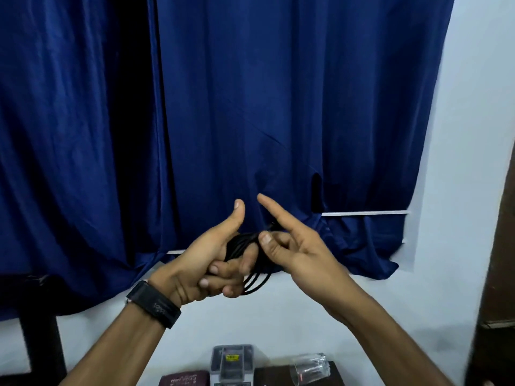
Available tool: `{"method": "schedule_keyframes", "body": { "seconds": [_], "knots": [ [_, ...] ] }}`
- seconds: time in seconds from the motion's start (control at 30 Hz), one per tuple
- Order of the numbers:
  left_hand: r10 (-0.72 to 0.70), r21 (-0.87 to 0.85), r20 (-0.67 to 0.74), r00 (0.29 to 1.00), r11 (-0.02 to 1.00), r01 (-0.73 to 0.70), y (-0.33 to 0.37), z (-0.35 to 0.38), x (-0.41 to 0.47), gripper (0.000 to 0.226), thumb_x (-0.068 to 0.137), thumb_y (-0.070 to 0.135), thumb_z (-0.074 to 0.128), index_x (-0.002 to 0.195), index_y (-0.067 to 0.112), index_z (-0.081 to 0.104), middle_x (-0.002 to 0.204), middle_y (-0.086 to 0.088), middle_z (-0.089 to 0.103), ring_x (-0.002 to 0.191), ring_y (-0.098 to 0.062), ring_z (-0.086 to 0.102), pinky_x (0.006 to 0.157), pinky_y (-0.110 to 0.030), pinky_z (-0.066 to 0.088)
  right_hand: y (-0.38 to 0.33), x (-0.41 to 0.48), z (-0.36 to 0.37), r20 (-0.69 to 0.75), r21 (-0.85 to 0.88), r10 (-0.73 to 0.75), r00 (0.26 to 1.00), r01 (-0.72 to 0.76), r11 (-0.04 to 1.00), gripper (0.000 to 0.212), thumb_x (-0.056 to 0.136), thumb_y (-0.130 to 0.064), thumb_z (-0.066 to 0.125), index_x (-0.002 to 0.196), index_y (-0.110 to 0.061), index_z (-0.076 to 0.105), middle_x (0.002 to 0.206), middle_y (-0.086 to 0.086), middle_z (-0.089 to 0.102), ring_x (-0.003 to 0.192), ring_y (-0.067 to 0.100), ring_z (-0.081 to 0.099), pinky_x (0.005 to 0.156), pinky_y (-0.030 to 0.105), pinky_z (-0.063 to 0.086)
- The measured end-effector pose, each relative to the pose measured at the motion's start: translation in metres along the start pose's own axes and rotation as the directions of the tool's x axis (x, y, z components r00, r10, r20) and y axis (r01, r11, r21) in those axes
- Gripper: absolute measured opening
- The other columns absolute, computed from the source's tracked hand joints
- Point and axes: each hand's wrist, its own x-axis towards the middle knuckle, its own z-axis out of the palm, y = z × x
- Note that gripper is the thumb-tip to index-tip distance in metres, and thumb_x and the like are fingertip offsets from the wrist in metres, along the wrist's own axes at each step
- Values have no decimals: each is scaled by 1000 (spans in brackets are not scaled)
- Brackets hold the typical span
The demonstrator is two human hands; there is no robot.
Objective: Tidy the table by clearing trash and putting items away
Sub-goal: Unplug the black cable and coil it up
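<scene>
The left hand (200, 263) grips the cable coil (237, 245), loops hanging toward 6 o'clock; the right hand (298, 246), at 3 o'clock, pinches its end.

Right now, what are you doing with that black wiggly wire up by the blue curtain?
A person holds a bundle of thin black cable in front of the dark blue fabric curtain. The left hand, wearing a black wristband, grips the loops; the right hand pinches the cable, index finger straight. It looks like winding it up to put away. Below lie a maroon pouch, a grey plastic box and a clear plastic wrapper.
</scene>
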Motion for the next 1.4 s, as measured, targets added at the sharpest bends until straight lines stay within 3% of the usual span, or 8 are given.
{"method": "schedule_keyframes", "body": {
  "seconds": [0.17, 0.33, 0.43, 0.57, 0.7, 0.87, 1.27, 1.4],
  "knots": [
    [-57, 27, -329, 943, 997, 70, 4, 5, 4, 76, 90, 75, 48, 53, 9, 59, 35, 4, 21, 22, -8, 18, 40, -21, 42, 8, -1, 8, -50, -25, -65, 997, 64, 998, 62, 105, -16, 54, 151, -53, 36, 94, 25, 73, 92, 35, 73, 104, 57, 52],
    [61, 44, -651, 757, 998, -43, 7, 12, 11, 51, 106, 47, 46, 85, 6, 69, 39, 5, 25, 27, -10, 20, 40, -22, 43, 16, -5, 6, -107, -212, -151, 983, 126, 969, 79, 100, -21, 65, 150, -66, 23, 87, 0, 71, 83, 19, 74, 92, 46, 60],
    [104, -14, -725, 681, 986, -166, 3, 23, 16, 32, 109, 33, 43, 92, 8, 54, 40, 4, 26, 28, -10, 20, 38, -20, 40, 15, -10, 13, -127, -649, -404, 906, 232, 724, 71, 103, -20, 60, 155, -55, 26, 85, -6, 54, 70, 14, 56, 69, 21, 52],
    [93, -143, -689, 719, 955, -261, 0, 40, 16, 33, 109, 33, 45, 81, 15, 44, 43, 5, 24, 32, -9, 20, 38, -23, 42, 15, -10, 23, -168, -875, -393, 904, 47, 482, 59, 106, -15, 53, 160, -27, 34, 103, 0, 51, 72, 12, 50, 63, 26, 50],
    [190, -64, -566, 802, 960, -273, -1, 49, 14, 32, 110, 26, 44, 79, 19, 37, 45, 7, 25, 33, -6, 19, 39, -23, 40, 15, -10, 25, -254, -802, -191, 948, -97, 589, 58, 108, -19, 43, 162, -23, 24, 116, -6, 44, 86, 9, 51, 77, 24, 49],
    [208, -25, -513, 833, 966, -256, 0, 41, 9, 16, 108, 21, 44, 93, 21, 41, 47, 8, 24, 32, -5, 17, 37, -19, 36, 5, -7, 20, -264, -719, 25, 964, -214, 662, 44, 106, -23, 42, 149, -29, 48, 115, -9, 51, 106, 8, 54, 85, 20, 40],
    [176, -129, -416, 892, 960, -250, -12, 32, 10, 9, 104, 18, 52, 112, 20, 49, 47, 8, 23, 30, -3, 18, 35, -19, 35, 2, -12, 4, -207, -650, 178, 962, -271, 710, 24, 103, -18, 47, 94, -32, 65, 90, -5, 63, 76, 10, 58, 63, 25, 44],
    [207, -152, -437, 875, 942, -298, -10, 32, 12, 6, 104, 16, 50, 106, 22, 50, 47, 8, 23, 30, -3, 18, 32, -14, 26, 4, -12, 6, -191, -273, 273, 943, -319, 908, 27, 105, -10, 49, 104, -19, 74, 88, 8, 76, 84, 19, 72, 79, 36, 61]
  ]
}}
